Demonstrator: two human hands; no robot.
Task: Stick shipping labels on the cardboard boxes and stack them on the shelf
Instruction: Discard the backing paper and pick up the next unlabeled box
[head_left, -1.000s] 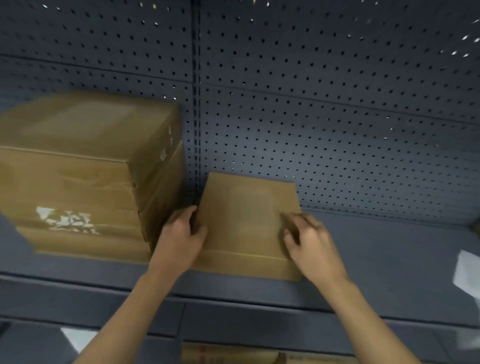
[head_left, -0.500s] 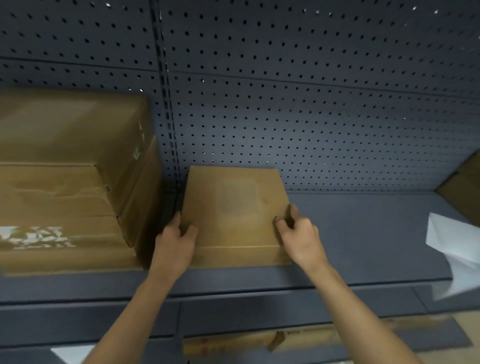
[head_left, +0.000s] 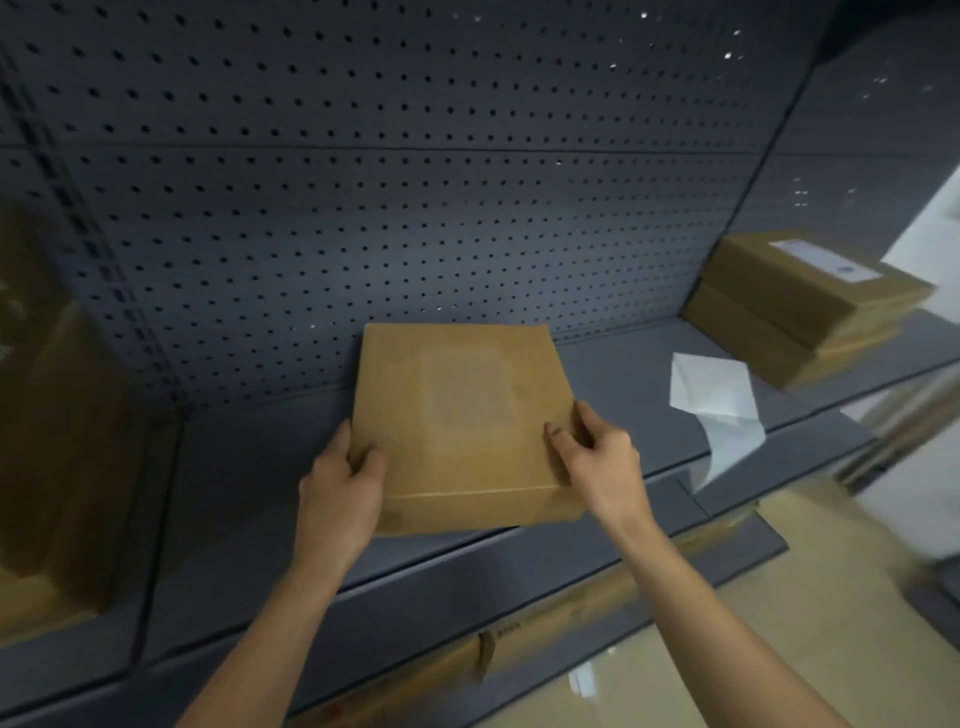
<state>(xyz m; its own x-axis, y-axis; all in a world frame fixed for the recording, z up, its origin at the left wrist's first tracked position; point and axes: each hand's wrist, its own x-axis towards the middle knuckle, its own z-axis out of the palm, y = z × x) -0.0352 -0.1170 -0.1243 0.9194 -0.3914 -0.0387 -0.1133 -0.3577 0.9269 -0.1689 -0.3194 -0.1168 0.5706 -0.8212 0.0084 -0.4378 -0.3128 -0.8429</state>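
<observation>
The shelf (head_left: 623, 374) carries the box (head_left: 457, 415) flat, with the box's near edge close to the shelf's front lip, so a tug toward you could tip it off. Left of the box and well apart, the big cartons (head_left: 52, 415) stand blurred at the frame's edge. A hard sideways shove would run the box into them. Right of the box, also well apart, sits the stack (head_left: 800, 322) of flat boxes, where this one probably belongs. If you carry it across too low, you risk clipping the stack's near corner and skewing it. The box itself shows only a faint square patch on top. You cannot tell from here whether that is a label, so you may be shelving it unlabelled. Between the box and the stack, the white sheet (head_left: 711, 395) curls over the front lip, and sliding the box rightward would likely sweep it off. Your left grip (head_left: 337, 499) is curled round the box's near left corner, and your right grip (head_left: 597, 457) pinches its right edge. Both holds look shallow, so a quick lift could let the box twist loose.
</observation>
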